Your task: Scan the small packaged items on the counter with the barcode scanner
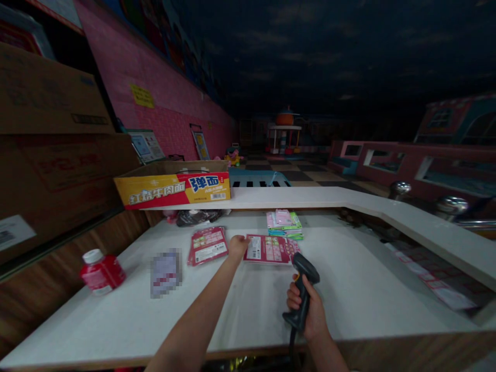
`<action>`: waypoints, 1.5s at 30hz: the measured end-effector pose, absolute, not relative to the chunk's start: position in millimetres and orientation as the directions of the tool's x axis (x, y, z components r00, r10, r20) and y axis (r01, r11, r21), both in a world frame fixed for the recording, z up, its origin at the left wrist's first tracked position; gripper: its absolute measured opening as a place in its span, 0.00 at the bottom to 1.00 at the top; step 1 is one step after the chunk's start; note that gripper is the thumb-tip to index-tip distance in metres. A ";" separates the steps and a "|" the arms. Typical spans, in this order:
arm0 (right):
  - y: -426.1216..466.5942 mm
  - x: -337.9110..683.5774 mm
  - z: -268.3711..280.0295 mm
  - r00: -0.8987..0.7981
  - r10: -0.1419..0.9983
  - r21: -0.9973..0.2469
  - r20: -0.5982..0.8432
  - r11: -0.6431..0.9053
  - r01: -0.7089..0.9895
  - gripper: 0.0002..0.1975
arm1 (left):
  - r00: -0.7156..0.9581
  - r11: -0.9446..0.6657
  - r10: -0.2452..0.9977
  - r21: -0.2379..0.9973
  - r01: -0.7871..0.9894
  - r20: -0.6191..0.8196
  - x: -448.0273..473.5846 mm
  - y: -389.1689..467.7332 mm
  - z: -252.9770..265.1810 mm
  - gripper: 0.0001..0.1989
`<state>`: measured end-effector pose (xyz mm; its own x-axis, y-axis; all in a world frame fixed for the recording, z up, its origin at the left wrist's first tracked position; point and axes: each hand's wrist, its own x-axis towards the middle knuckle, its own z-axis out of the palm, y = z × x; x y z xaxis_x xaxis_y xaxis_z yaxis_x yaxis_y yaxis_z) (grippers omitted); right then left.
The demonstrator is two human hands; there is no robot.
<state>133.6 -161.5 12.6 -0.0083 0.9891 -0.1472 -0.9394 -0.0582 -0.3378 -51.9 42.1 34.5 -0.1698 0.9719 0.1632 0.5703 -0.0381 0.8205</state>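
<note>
Dim hall, dark ceiling (310, 46), pink wall (170, 121) on the left; we look down on a white counter (248, 305). At its middle lies a red printed packet (273, 249), flat, long axis running left to right across the counter. We note the left hand (237, 246) at its left end, fingertips drawn together on the edge; whether they pinch or merely press, we cannot tell.

Right hand (312, 305): fingers wrapped firmly round the handle of a black scanner (307, 267), cable hanging below. From this grip the packet lies forward and to the left. We see the scanner's head overlap the packet's near right corner; whether they touch is unclear. Left hand is the nearer, right at the packet; the right hand sits short of it.

Outward: more red packets (209, 245) just left of the left hand; a pastel stack (284, 225) just beyond the packet; a red bottle (103, 274) well left, upright; a yellow-and-red carton (174, 186) on the raised ledge (287, 196).
</note>
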 end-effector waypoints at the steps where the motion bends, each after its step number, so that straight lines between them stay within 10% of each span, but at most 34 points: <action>1: -161.6 133.7 12.4 -0.008 0.989 -0.335 -0.147 -0.058 -0.941 0.17 | -0.113 -0.076 0.979 0.815 0.575 0.171 -54.0 37.9 33.0 0.11; 9: -163.0 135.0 12.1 -0.030 0.988 -0.325 -0.155 -0.079 -0.942 0.16 | 0.200 -0.405 0.914 0.763 0.504 0.353 -63.1 -12.8 6.9 0.33; 24: -165.8 135.4 14.0 -0.031 0.988 -0.369 -0.151 -0.085 -0.926 0.16 | 0.189 -0.448 0.888 0.698 0.559 0.418 -63.0 -25.3 15.1 0.22; 29: -168.8 135.9 14.3 -0.048 0.983 -0.324 -0.179 -0.105 -0.940 0.15 | -0.091 -0.107 0.902 0.423 0.900 0.422 -104.7 -35.5 43.3 0.14; 35: -170.2 136.6 13.2 -0.046 0.985 -0.355 -0.167 -0.104 -0.929 0.14 | -0.403 0.318 0.845 0.275 0.908 0.353 -145.4 -41.8 55.2 0.21; 41: -169.8 136.4 12.1 -0.046 0.987 -0.359 -0.157 -0.100 -0.928 0.14 | -0.417 0.269 0.831 0.391 0.880 0.367 -164.2 -35.6 48.3 0.18; 45: -168.7 137.1 11.0 -0.047 0.987 -0.371 -0.157 -0.103 -0.923 0.13 | -0.590 0.165 0.727 0.746 0.645 0.350 -174.9 -24.6 42.7 0.16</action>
